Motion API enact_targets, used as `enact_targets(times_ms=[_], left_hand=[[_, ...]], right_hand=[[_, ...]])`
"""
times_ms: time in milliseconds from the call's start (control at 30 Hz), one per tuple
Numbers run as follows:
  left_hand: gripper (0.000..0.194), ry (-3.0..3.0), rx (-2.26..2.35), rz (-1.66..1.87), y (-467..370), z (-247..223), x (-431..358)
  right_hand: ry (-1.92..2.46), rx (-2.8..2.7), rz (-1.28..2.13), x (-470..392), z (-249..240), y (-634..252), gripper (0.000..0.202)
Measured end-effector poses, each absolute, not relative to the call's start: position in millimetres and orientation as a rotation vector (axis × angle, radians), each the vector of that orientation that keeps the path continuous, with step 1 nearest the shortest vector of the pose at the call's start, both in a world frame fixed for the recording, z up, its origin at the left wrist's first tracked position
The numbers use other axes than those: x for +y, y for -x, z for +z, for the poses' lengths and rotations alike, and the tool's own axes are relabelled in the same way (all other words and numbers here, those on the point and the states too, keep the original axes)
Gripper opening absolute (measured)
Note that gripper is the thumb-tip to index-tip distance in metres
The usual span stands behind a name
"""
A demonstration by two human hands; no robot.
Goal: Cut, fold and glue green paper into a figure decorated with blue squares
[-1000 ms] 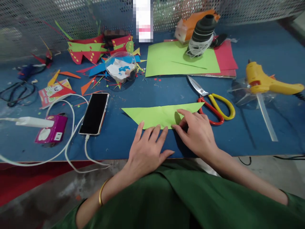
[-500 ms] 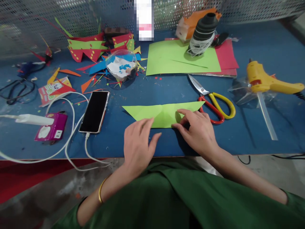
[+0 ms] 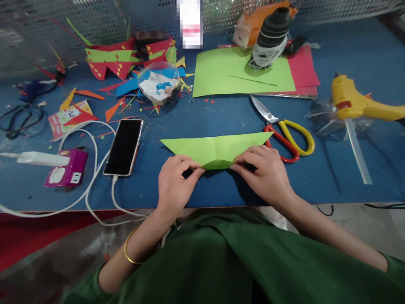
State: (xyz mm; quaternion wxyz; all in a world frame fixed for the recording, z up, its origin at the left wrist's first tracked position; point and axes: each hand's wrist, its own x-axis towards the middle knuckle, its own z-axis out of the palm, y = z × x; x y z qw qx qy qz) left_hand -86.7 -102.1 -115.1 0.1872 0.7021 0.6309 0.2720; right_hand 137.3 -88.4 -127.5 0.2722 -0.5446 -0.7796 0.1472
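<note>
A light green piece of paper (image 3: 215, 148), wide along the top with pointed ends and a crease down its middle, lies on the blue table (image 3: 209, 120) in front of me. My left hand (image 3: 179, 179) pinches its near edge left of the crease between thumb and fingers. On the other side of the crease, my right hand (image 3: 264, 173) pinches the same edge. Just beyond my right hand rest scissors (image 3: 292, 139) with one red and one yellow handle, spread apart; the paper's right tip reaches the red handle.
A phone (image 3: 124, 147) on a white cable and a purple adapter (image 3: 76, 169) lie left. Behind are a round clear container (image 3: 160, 84), paper scraps, red-green paper shapes (image 3: 110, 61), green sheets (image 3: 221, 71) and a thread cone (image 3: 272, 38). A yellow glue gun (image 3: 348, 99) sits right.
My left hand, apart from the near edge before, has closed its thumb and fingers on it. The right hand keeps its pinch. The view has shifted slightly.
</note>
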Motion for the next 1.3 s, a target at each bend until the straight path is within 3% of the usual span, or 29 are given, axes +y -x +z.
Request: enact_targets(times_ms=[167, 600, 1300], left_hand=[[0.007, -2.028, 1.730, 0.714, 88.2, -116.9, -102.7], [0.011, -2.010, 1.734, 0.710, 90.6, -114.4, -99.8], [0.024, -2.106, 1.806, 0.680, 88.6, -118.5, -95.7]], right_hand=[[1.417, -2.095, 0.456, -92.1, -128.3, -133.2, 0.005], [1.480, -2.051, 0.464, -99.1, -124.7, -127.4, 0.020], [1.682, -2.127, 0.141, -96.2, -128.9, -121.2, 0.033]])
